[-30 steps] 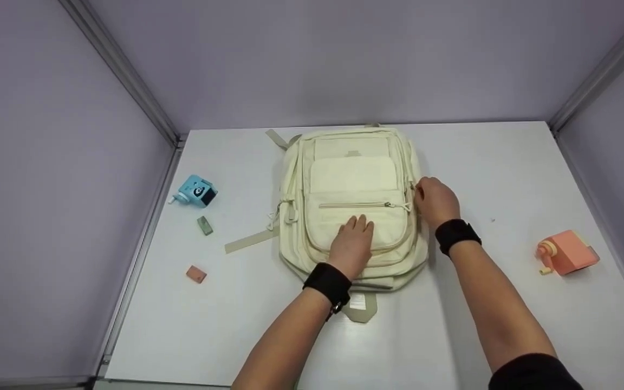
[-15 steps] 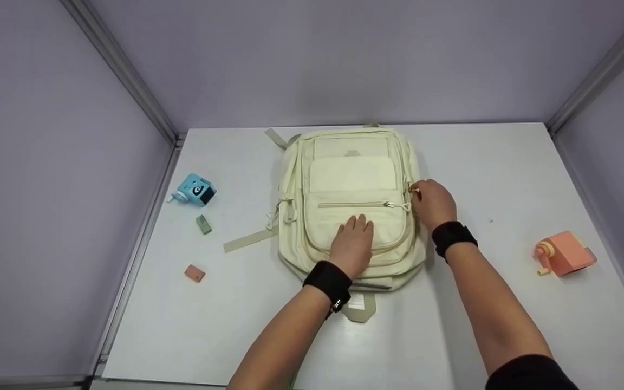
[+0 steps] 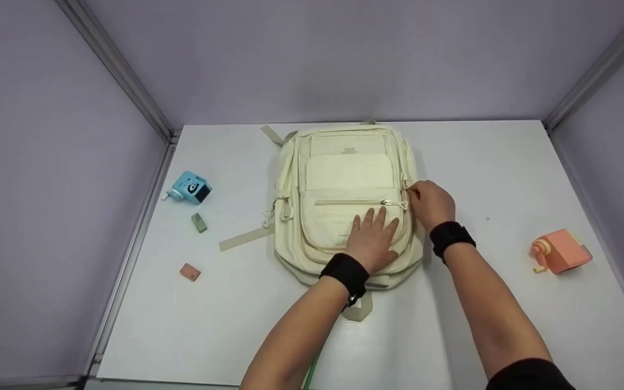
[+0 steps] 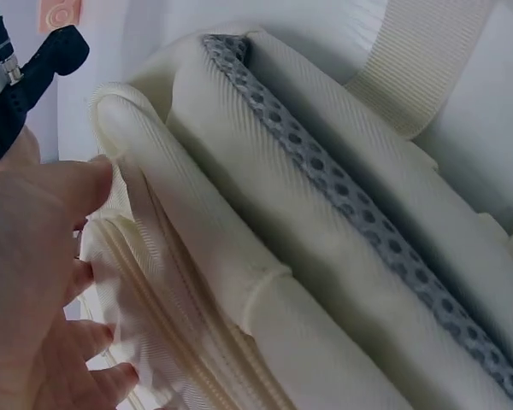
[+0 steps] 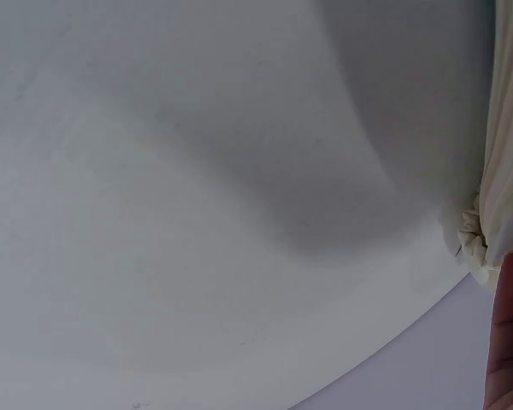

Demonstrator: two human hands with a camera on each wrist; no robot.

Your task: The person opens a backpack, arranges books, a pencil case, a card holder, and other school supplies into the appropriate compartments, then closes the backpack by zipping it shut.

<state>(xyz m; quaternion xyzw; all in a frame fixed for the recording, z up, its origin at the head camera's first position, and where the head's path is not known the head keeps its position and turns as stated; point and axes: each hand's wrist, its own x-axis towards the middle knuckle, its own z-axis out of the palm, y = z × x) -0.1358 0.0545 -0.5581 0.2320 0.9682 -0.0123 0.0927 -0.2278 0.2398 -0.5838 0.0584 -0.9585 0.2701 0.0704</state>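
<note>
Right hand (image 3: pixel 432 205) pinches a zipper pull (image 3: pixel 407 187) at the side of the backpack (image 3: pixel 349 170); left hand (image 3: pixel 371 244) rests, fingers spread, on the front pocket (image 3: pixel 323 222), near its zipper (image 3: pixel 347 203).

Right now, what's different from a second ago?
The left hand has moved right across the front of the cream backpack and spread wider. The right hand keeps its grip at the backpack's right edge. The backpack, blue crank sharpener, coral crank sharpener, green block and reddish block stayed put.
</note>
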